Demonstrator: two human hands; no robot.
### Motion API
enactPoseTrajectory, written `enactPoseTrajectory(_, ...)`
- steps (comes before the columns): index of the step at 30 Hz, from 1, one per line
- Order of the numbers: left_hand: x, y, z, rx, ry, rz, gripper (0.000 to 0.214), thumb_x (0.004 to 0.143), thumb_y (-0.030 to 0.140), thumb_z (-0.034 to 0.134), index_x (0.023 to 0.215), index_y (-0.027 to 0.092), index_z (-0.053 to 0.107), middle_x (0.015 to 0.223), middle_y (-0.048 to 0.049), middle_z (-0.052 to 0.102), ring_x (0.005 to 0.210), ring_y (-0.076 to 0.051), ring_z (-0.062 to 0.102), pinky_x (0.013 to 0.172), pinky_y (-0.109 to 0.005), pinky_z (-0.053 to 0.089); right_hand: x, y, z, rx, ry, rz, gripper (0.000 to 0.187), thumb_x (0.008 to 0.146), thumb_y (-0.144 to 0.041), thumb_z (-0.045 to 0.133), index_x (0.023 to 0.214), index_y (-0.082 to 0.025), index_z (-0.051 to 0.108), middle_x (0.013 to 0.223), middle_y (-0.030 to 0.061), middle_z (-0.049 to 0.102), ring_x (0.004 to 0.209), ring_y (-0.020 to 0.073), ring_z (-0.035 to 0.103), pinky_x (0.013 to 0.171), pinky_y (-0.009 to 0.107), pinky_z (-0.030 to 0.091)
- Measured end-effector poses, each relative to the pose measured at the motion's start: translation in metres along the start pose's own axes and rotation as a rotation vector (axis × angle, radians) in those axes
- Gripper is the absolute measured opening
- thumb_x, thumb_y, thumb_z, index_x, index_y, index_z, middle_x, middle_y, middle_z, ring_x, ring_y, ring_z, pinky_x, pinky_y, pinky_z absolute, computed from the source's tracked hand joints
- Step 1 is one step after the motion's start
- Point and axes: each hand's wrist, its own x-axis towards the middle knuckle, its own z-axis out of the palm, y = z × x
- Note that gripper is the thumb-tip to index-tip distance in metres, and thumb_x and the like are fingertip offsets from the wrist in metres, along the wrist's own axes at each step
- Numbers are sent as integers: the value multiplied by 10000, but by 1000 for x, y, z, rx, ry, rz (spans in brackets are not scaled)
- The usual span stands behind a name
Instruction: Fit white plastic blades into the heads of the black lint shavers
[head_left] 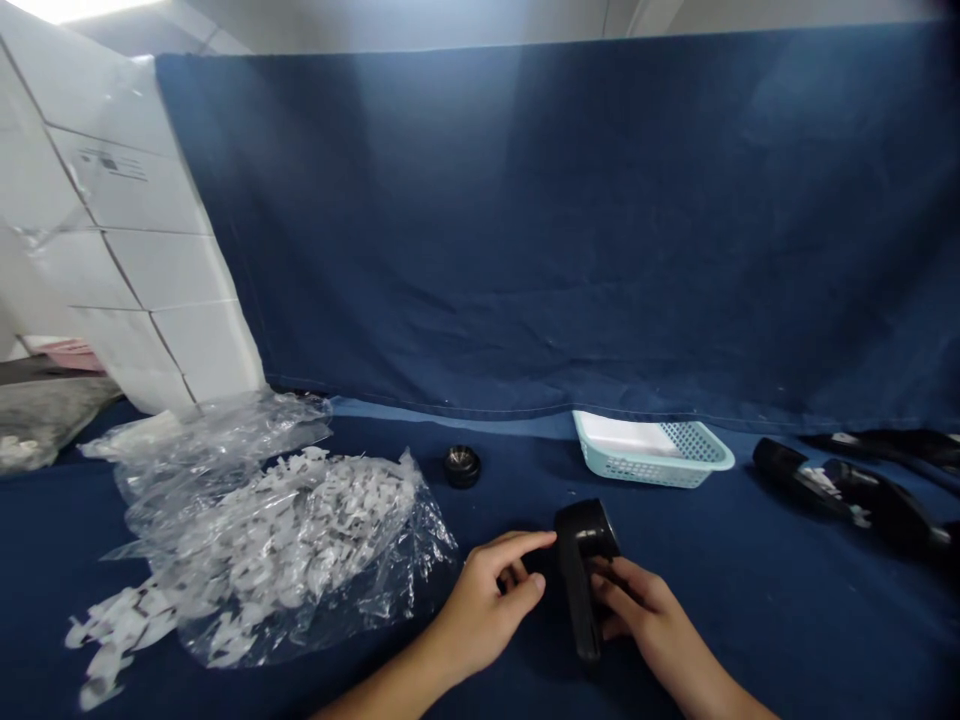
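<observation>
Black plastic handheld housing (583, 535) stands between both hands, round head at top, handle running down toward the person; can't tell if handle end touches the counter (510, 450), which is covered in navy cloth. R hand (645, 615): fingers closed round the handle — gripping. L hand (480, 610): fingers curled, index tip at the housing's head; can't tell if gripping. Nearby: small black round cap (462, 466), just beyond hands; pale blue plastic basket (697, 452) farther back, beside hanging navy backdrop cloth (555, 220). To L, clear plastic bag (409, 545) of small white plastic pieces, some spilled (112, 630) on counter. To R, more black housings (847, 490) lying down — approx. same type
</observation>
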Motion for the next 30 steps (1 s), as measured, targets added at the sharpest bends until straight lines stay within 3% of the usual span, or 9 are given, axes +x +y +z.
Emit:
enactPoseTrajectory(4,-2,-3,2,38,-12,-12,404,896,281,559,1300,280,566,1161,-51,667,746,-147,565,711,-299,459,-1,0,-1,28,15,-27,337,765,-482,717,952,-202,718,898,45,693,791,202,634,610,279,551)
enactPoseTrajectory(8,0,-6,5,101,52,-37,434,929,368,517,1348,252,512,1216,-77,646,889,-195,613,763,-334,490,-3,-1,-1,74,22,-52,306,752,-466,741,948,-231,730,872,32,674,800,197,624,642,288,550)
enactPoseTrajectory(11,2,-9,6,153,113,-27,432,900,294,545,1325,221,525,1207,-83,649,995,-216,615,833,-349,498,-3,-4,0,104,28,-65,386,726,-494,754,1023,-249,733,896,49,676,774,199,619,613,301,548)
enactPoseTrajectory(15,5,-16,5,247,222,-66,465,856,215,544,1321,195,530,1252,-98,622,1061,-232,605,934,-392,476,-3,-4,0,50,0,-115,339,754,-499,725,979,-249,757,916,79,701,770,211,633,597,305,541)
enactPoseTrajectory(20,5,-23,6,344,228,-6,482,861,176,497,1338,239,518,1295,-74,589,1148,-227,561,1038,-417,411,-6,-2,-1,-45,-63,-167,295,799,-490,681,990,-278,756,931,79,719,778,212,639,624,310,541)
enactPoseTrajectory(25,2,-24,0,490,269,-59,493,854,176,509,1342,248,525,1208,-80,633,1120,-257,561,1015,-439,408,-6,0,-2,-134,-24,-227,304,831,-486,639,1049,-293,726,998,68,667,811,210,636,655,309,545)
enactPoseTrajectory(28,4,-22,-5,534,245,-122,564,825,113,509,1359,295,508,1137,-55,662,1044,-241,592,976,-413,432,-4,2,-2,-162,-12,-223,309,849,-485,610,1052,-276,714,1058,86,652,929,248,636,660,307,539)
enactPoseTrajectory(30,7,-21,-8,565,233,-125,592,813,87,505,1365,304,502,1145,-49,664,1043,-235,595,967,-403,436,-4,3,-1,-215,-38,-222,299,867,-478,585,1033,-265,713,1096,89,647,897,235,640,671,315,530)
